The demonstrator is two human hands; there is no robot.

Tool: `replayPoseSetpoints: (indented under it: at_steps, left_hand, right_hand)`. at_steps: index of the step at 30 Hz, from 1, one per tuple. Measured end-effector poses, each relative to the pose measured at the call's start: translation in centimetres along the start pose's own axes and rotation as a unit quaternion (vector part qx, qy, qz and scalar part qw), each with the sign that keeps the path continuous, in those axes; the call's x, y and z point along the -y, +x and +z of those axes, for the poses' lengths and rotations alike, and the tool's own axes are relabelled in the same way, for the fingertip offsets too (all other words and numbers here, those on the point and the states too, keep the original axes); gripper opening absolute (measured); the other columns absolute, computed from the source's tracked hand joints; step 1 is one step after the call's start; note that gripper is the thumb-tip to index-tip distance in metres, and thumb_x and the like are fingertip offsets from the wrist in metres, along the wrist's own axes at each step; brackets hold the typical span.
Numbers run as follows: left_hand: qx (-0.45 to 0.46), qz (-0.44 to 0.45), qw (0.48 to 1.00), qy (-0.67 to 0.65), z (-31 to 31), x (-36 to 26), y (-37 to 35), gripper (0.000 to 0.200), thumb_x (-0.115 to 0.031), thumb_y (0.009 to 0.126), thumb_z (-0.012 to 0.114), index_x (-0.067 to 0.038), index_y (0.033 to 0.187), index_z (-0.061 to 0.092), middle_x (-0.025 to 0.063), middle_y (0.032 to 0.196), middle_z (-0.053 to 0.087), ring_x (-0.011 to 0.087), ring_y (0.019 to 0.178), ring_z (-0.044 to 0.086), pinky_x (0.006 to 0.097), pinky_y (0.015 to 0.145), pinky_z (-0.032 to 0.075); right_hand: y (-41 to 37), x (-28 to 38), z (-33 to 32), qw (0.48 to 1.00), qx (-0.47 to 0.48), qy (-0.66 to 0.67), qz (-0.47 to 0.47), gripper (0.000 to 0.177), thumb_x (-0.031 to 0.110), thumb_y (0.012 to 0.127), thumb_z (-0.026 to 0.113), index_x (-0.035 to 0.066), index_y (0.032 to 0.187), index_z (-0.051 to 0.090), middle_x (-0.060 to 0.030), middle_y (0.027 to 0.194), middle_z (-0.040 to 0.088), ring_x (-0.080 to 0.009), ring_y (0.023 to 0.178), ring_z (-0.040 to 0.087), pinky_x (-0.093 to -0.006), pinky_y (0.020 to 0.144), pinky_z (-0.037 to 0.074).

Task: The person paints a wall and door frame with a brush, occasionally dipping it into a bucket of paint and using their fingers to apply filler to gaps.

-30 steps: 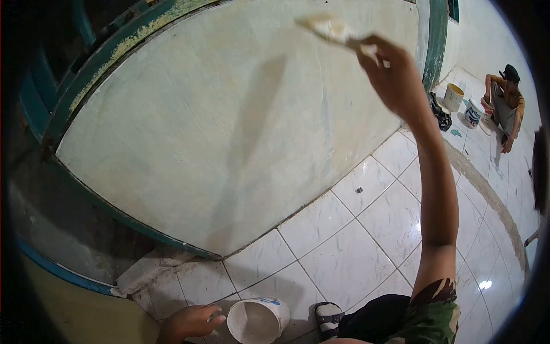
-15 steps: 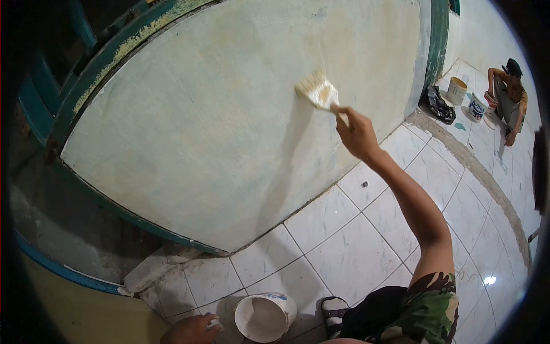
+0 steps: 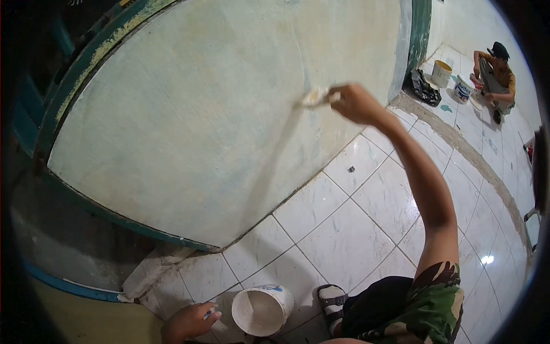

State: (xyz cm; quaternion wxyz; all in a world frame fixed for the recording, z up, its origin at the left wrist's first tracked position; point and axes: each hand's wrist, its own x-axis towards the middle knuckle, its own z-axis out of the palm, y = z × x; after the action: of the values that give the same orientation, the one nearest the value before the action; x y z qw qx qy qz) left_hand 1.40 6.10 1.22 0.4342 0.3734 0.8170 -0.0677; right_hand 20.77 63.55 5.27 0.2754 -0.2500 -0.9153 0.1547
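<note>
My right hand (image 3: 358, 104) is closed around the handle of a wide paintbrush (image 3: 316, 97), its bristles at the pale, patchy painted wall (image 3: 172, 126). The brush appears nearly edge-on and casts a long shadow down the wall. Low in the view, my left hand (image 3: 188, 322) is partly closed around a small white and blue thing (image 3: 209, 313) that I cannot make out. Just right of that hand stands a white paint bucket (image 3: 281, 297) with a whitish inside.
White floor tiles (image 3: 349, 235) run along the wall's base. Dark green trim (image 3: 109, 46) borders the wall. At the upper right, a person (image 3: 503, 77) in a cap crouches near a labelled paint bucket (image 3: 463, 90), a yellowish bucket (image 3: 440, 74) and a black plastic bag (image 3: 424, 90).
The brush has turned from showing its broad face to nearly edge-on, and my right wrist has bent. My left hand shows more fully. The whole view has shifted slightly.
</note>
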Motion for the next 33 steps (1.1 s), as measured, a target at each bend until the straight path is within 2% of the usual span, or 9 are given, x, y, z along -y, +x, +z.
replayPoseSetpoints:
  at_steps: [1,2,3,11,13,21,27,29,33]
  left_hand:
    - [0.0,-0.002,1.0,-0.004,-0.1,0.1,0.2,0.054,-0.043,0.098,0.058,-0.006,0.137,0.056,0.0216,0.122,0.068,0.0359,0.114,0.065,0.0421,0.1,0.049]
    - [-0.001,-0.003,1.0,-0.009,-0.3,0.3,0.4,0.055,-0.044,0.098,0.058,-0.006,0.137,0.056,0.0221,0.122,0.067,0.0361,0.114,0.065,0.0425,0.101,0.049]
    - [0.0,-0.003,1.0,-0.008,-0.4,0.4,0.6,0.055,-0.044,0.098,0.058,-0.006,0.137,0.056,0.0221,0.122,0.067,0.0361,0.114,0.065,0.0425,0.101,0.049]
    - [0.016,-0.03,0.999,0.006,-0.3,0.9,2.3,0.054,-0.044,0.098,0.057,-0.006,0.137,0.057,0.0218,0.122,0.068,0.036,0.114,0.065,0.0417,0.099,0.049]
    - [0.021,-0.031,0.999,0.004,-0.6,0.2,2.5,0.054,-0.044,0.099,0.057,-0.006,0.137,0.057,0.0216,0.122,0.068,0.0359,0.113,0.066,0.0416,0.098,0.05]
    - [0.028,-0.036,0.999,-0.007,-1.3,-0.4,2.7,0.053,-0.044,0.099,0.057,-0.007,0.137,0.057,0.0211,0.122,0.068,0.036,0.112,0.066,0.0414,0.097,0.05]
    - [0.019,-0.035,0.999,0.005,-1.2,0.3,2.7,0.053,-0.044,0.099,0.055,-0.004,0.135,0.058,0.0224,0.123,0.067,0.0364,0.11,0.067,0.0419,0.095,0.051]
    - [0.019,-0.021,0.999,-0.015,-1.2,0.3,2.6,0.053,-0.043,0.099,0.055,-0.003,0.134,0.058,0.0237,0.121,0.067,0.0364,0.109,0.067,0.0415,0.095,0.051]
    - [0.005,0.005,0.999,-0.033,-0.6,1.1,2.4,0.053,-0.043,0.099,0.055,-0.003,0.134,0.057,0.0246,0.121,0.067,0.0358,0.11,0.066,0.0407,0.096,0.05]
  right_hand:
    - [1.0,1.4,-2.0,1.0,-0.023,0.015,0.0,0.023,0.013,0.084,0.07,0.004,0.106,0.074,-0.0241,0.094,0.073,-0.035,0.083,0.071,-0.0425,0.075,0.055]
    - [1.6,2.6,-3.7,0.998,-0.06,0.011,-0.018,0.024,0.009,0.088,0.065,0.004,0.11,0.073,-0.0083,0.068,0.064,-0.0118,0.061,0.052,-0.0332,0.054,0.04]
    - [2.4,3.1,-4.7,0.995,-0.093,0.022,-0.026,0.024,0.011,0.092,0.065,0.005,0.114,0.072,-0.0038,0.065,0.06,-0.0091,0.057,0.047,-0.0312,0.05,0.035]
    - [4.1,5.6,-8.0,0.964,-0.222,0.148,0.023,0.022,0.009,0.098,0.058,-0.003,0.114,0.066,-0.006,0.077,0.064,-0.0096,0.062,0.055,-0.027,0.053,0.043]
    - [5.9,1.8,-5.1,0.932,-0.323,0.089,-0.137,0.025,0.017,0.096,0.067,0.006,0.119,0.067,0.0004,0.069,0.057,-0.0059,0.059,0.045,-0.028,0.052,0.036]
    - [-2.0,-6.4,11.0,0.968,-0.22,0.112,-0.037,0.024,0.01,0.092,0.066,0.007,0.116,0.064,-0.0223,0.082,0.065,-0.0388,0.07,0.064,-0.0412,0.062,0.051]
    - [-8.4,-9.5,14.8,0.992,-0.072,0.088,0.054,0.027,0.015,0.091,0.064,0.008,0.117,0.061,-0.0232,0.092,0.069,-0.0419,0.082,0.067,-0.0484,0.071,0.053]
    - [-9.7,-9.8,15.0,0.977,0.071,0.075,0.186,0.031,0.02,0.091,0.061,0.009,0.119,0.06,-0.0245,0.094,0.069,-0.0447,0.085,0.067,-0.051,0.075,0.052]
    - [-12.5,-11.8,17.0,0.971,0.161,0.043,0.171,0.034,0.02,0.086,0.061,0.011,0.118,0.062,-0.0276,0.097,0.069,-0.0464,0.096,0.065,-0.0521,0.084,0.052]
